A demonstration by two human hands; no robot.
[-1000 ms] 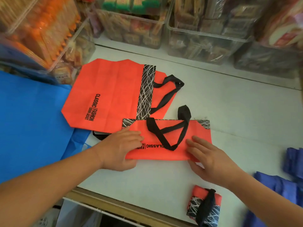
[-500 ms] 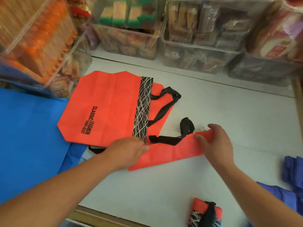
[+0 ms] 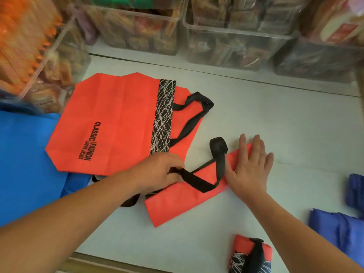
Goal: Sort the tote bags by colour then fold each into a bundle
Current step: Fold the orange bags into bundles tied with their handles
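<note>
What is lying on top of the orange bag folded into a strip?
The black handle crosses the folded orange bag. The left hand grips the handle's end; the right hand presses flat on the bag's far end. The fabric beneath both hands is hidden.

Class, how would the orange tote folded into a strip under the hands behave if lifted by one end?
Probably floppy and light: the folded orange tote is thin creased fabric. It may spring open, since the right hand presses flat on it. Its black handle, pinched by the left hand, lies limp, so it would likely dangle.
</note>
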